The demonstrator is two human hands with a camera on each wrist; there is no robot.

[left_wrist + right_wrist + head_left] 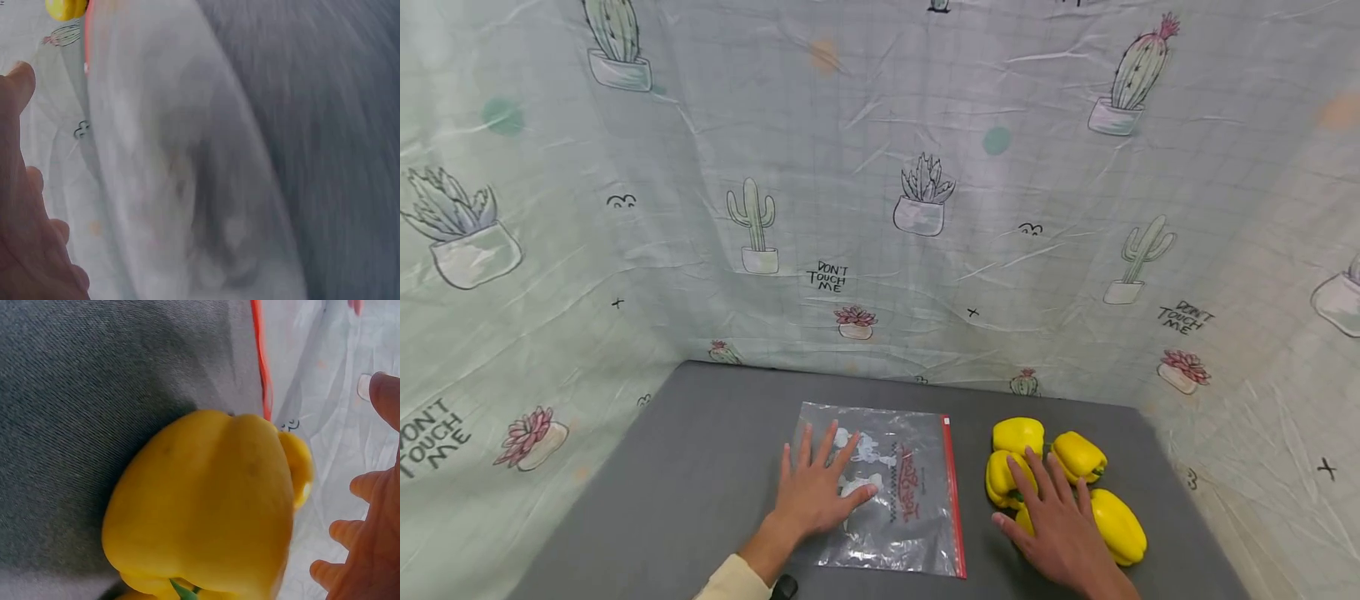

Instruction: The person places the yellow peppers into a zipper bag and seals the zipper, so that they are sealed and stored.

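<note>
A clear plastic zip bag (pixel 917 537) with a red closure strip along its right side lies flat on the grey table. My left hand (pixel 815 498) is spread over the bag's left half, fingers straight and holding nothing; whether the palm touches the plastic I cannot tell. In the left wrist view the bag (pixel 156 125) is blurred. To the right of the bag sit several yellow bell peppers (pixel 1078 456) in a cluster. Above them my right hand (pixel 1063 533) is stretched out, partly hiding one pepper. A large pepper (pixel 206 500) fills the middle of the right wrist view, apart from the fingers.
The grey table (pixel 700 467) extends left of the bag. A cactus-printed sheet (pixel 850 208) hangs behind the table and along both sides. A small black object (pixel 785 587) shows by the left wrist.
</note>
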